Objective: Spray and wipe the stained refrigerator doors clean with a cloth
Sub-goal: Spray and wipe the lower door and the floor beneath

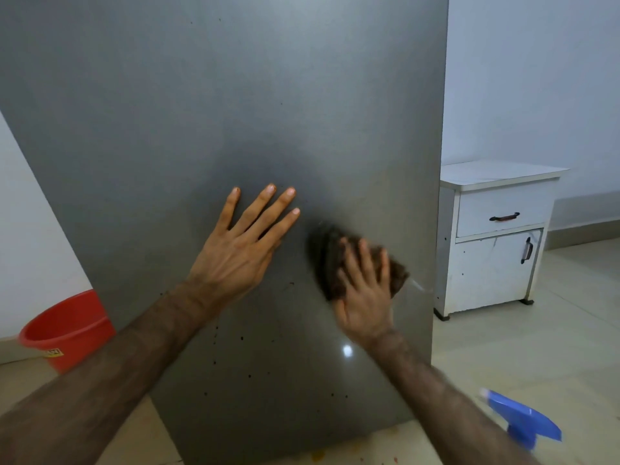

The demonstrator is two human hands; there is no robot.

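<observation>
A tall grey refrigerator door [208, 112] fills most of the view, with small dark specks across its lower part. My left hand [240, 250] lies flat against the door, fingers straight and spread. To its right, my right hand [364, 293] presses a brown cloth [330, 253] against the door with straight fingers; the cloth is blurred. A blue spray bottle head [523, 421] shows at the lower right, beside my right forearm and held by neither hand.
A red bucket [67, 330] stands on the floor left of the refrigerator. A white cabinet [493, 236] with a drawer and a door stands to the right against the wall. Beige floor tiles carry small stains below the door.
</observation>
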